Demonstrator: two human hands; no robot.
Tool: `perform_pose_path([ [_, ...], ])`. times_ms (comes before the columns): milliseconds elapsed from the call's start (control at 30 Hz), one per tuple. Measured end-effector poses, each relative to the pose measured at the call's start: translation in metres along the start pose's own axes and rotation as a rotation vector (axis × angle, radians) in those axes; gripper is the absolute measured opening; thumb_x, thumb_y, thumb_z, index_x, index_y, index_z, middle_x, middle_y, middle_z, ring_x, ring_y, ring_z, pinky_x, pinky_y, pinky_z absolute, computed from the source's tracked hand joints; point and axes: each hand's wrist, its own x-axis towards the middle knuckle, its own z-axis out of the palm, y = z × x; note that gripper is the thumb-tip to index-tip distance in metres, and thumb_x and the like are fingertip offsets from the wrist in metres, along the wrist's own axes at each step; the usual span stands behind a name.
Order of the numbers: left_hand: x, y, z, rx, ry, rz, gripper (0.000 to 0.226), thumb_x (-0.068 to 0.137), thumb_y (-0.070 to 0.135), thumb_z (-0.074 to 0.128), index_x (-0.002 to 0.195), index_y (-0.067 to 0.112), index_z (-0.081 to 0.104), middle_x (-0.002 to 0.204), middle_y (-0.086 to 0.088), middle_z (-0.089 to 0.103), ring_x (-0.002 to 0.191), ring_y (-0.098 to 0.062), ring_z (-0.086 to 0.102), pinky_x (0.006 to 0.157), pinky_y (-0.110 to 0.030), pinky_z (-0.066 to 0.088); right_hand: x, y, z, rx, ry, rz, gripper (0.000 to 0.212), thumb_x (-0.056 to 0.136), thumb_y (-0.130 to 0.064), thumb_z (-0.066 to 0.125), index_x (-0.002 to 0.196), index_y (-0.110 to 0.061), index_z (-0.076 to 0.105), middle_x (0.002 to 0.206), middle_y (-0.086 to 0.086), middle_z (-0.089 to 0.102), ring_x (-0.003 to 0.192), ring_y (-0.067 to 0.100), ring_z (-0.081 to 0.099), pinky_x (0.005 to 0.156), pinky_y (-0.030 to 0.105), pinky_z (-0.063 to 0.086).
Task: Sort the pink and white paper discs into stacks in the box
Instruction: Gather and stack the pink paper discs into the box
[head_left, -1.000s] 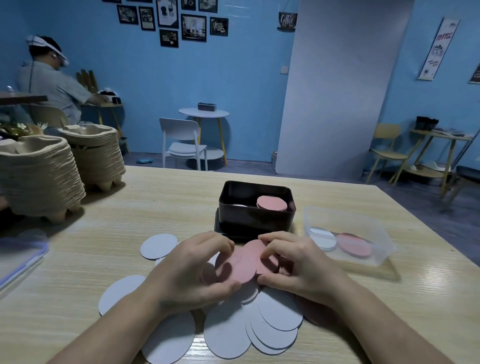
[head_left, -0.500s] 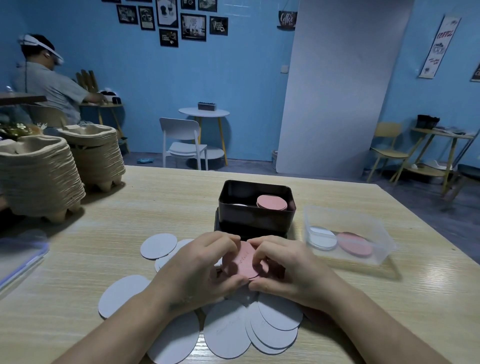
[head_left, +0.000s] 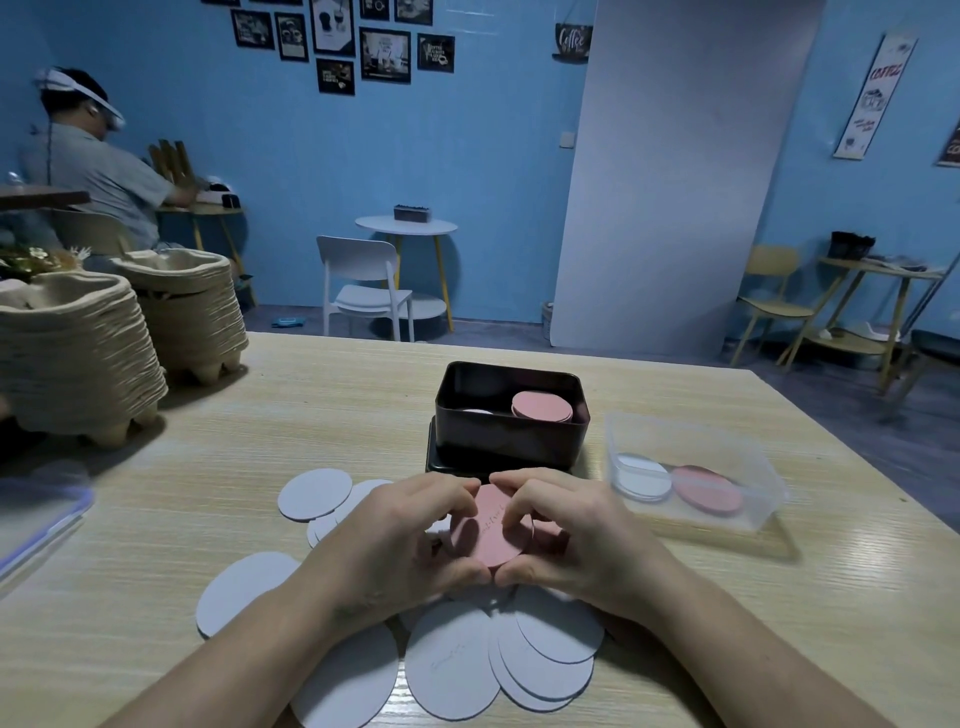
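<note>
A: Location, pink discs (head_left: 491, 530)?
B: Pinched between left hand (head_left: 395, 551) and right hand (head_left: 576, 540), fingertips curled on the rim, over white discs (head_left: 452, 670) near table (head_left: 311, 415) front edge.
A: And box (head_left: 511, 441)?
B: Just behind, mid-table, pink stack (head_left: 542, 405) inside at right.

The room is dim, with a cool blue cast over everything. Soft light comes from above and ahead. It leaves a pale sheen on the table (head_left: 857, 597) at the right, and the trays (head_left: 78, 353) drop a dark shadow at the near left. Straight lines bow at the edges — wide-angle distortion. Print on the pink discs (head_left: 491, 525) is too soft to read.
</note>
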Motion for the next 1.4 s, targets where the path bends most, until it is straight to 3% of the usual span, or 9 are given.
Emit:
perform_pose_path([
  [167,0.0,0.002,-0.001,0.0,0.005,0.028,0.041,0.076,0.048,0.088,0.095,0.019,0.065,0.117,0.006,0.071,0.112,0.003,0.062,0.087,-0.017,0.05,-0.001,-0.001,-0.001,-0.005,-0.008,0.013,0.035,0.079,-0.046,0.087,0.094,-0.027,0.062,0.136,0.002,0.066,0.133,0.003,0.057,0.095,0.033,0.055],
  [367,0.0,0.002,0.0,-0.025,0.008,0.037,0.045,0.076,0.05,0.089,0.098,0.02,0.063,0.114,0.01,0.068,0.103,-0.006,0.065,0.082,-0.025,0.054,-0.002,-0.004,-0.006,-0.029,-0.09,0.012,0.032,0.084,-0.049,0.083,0.093,-0.024,0.066,0.137,-0.005,0.063,0.116,0.008,0.065,0.084,0.037,0.057],
  [533,-0.001,0.0,-0.001,-0.01,-0.021,0.001,0.048,0.073,0.051,0.089,0.101,0.025,0.06,0.112,0.013,0.067,0.101,-0.004,0.063,0.08,-0.027,0.054,-0.002,-0.002,-0.005,-0.011,-0.082,0.023,0.033,0.084,-0.05,0.083,0.092,-0.024,0.065,0.134,-0.008,0.062,0.106,0.019,0.069,0.08,0.04,0.057],
  [667,-0.001,0.002,-0.003,0.003,-0.02,-0.017,0.049,0.073,0.053,0.087,0.103,0.022,0.063,0.1,0.018,0.065,0.089,0.0,0.059,0.075,-0.021,0.05,-0.003,-0.003,-0.004,-0.005,-0.07,0.017,0.037,0.083,-0.048,0.086,0.102,-0.023,0.067,0.132,-0.005,0.064,0.12,0.009,0.063,0.09,0.038,0.056],
  [800,-0.001,0.006,-0.003,0.055,-0.06,0.019,0.042,0.075,0.046,0.086,0.099,0.024,0.058,0.109,0.014,0.066,0.095,-0.008,0.064,0.077,-0.03,0.055,-0.001,-0.005,-0.002,-0.045,-0.091,-0.008,0.04,0.081,-0.048,0.087,0.105,-0.024,0.065,0.13,-0.006,0.063,0.116,0.008,0.063,0.09,0.033,0.055],
  [933,0.001,0.009,-0.004,0.058,-0.093,0.03,0.034,0.077,0.036,0.088,0.087,0.019,0.06,0.115,0.015,0.063,0.094,-0.001,0.06,0.073,-0.015,0.048,0.0,-0.007,-0.003,-0.062,-0.096,-0.023,0.037,0.081,-0.044,0.087,0.1,-0.022,0.066,0.13,-0.007,0.063,0.113,0.005,0.062,0.089,0.024,0.052],
  [1033,0.002,0.01,-0.008,0.051,-0.097,0.039,0.03,0.082,0.036,0.086,0.088,0.02,0.061,0.117,0.016,0.062,0.096,0.0,0.061,0.075,-0.015,0.048,0.003,-0.009,-0.005,-0.05,-0.075,-0.037,0.036,0.084,-0.042,0.086,0.103,-0.018,0.067,0.124,-0.006,0.065,0.109,0.009,0.064,0.087,0.031,0.054],
  [1200,0.008,0.017,-0.011,0.079,-0.097,0.048,0.029,0.083,0.043,0.08,0.092,0.024,0.061,0.119,0.018,0.061,0.101,-0.004,0.063,0.077,-0.028,0.055,0.005,-0.011,-0.013,-0.045,-0.088,-0.035,0.037,0.087,-0.039,0.083,0.11,-0.021,0.061,0.117,-0.004,0.065,0.1,0.013,0.064,0.081,0.036,0.054],
  [1400,0.015,0.023,-0.008,0.081,-0.078,0.03,0.03,0.084,0.052,0.076,0.102,0.034,0.06,0.125,0.021,0.062,0.11,0.003,0.061,0.082,-0.017,0.049,-0.018,-0.009,-0.037,-0.089,-0.014,0.04,0.043,0.083,-0.044,0.083,0.115,-0.025,0.061,0.122,-0.007,0.066,0.106,0.004,0.061,0.088,0.026,0.052],
])
